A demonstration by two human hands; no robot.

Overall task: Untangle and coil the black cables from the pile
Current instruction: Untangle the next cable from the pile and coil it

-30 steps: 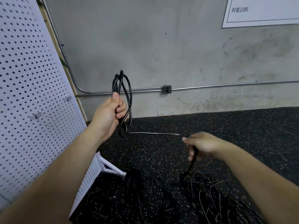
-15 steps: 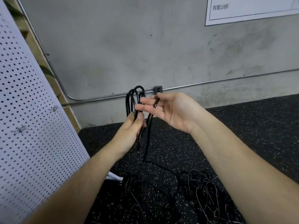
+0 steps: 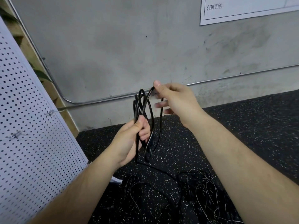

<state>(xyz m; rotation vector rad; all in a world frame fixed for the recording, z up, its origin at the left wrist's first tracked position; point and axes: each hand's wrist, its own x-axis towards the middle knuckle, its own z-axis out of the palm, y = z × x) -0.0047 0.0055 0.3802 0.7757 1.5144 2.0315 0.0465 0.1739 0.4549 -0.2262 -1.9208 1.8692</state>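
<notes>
**Entry: coil in the air, both hands on one cable**

Left hand (image 3: 135,138): fist closed round the gathered loops of the black cable (image 3: 142,109), thumb on top, gripping at the lower third of the bundle. The loops stand upright above the fist, several turns, uneven in height.

Right hand (image 3: 177,99): raised just beside and slightly above the top of the loops. Its thumb presses one strand at the top of the arc. The fingers (image 3: 160,104) are motion-blurred, so the pinch looks like thumb against forefinger, but the exact contact is unclear. From this hand one strand hangs straight down, past the left fist.

Below the left hand the free length drops to the floor (image 3: 242,130) and runs across it towards the pile (image 3: 200,186), a loose tangle of thin black leads lying well out from the wall edge of the floor, apart from the held coil.

Surroundings: white pegboard (image 3: 32,151) leaning at the left edge of the floor, two wire hooks (image 3: 16,135) on it; a metal conduit (image 3: 97,101) along the foot of the grey wall (image 3: 129,46); a white sign (image 3: 242,12) high on the right.
</notes>
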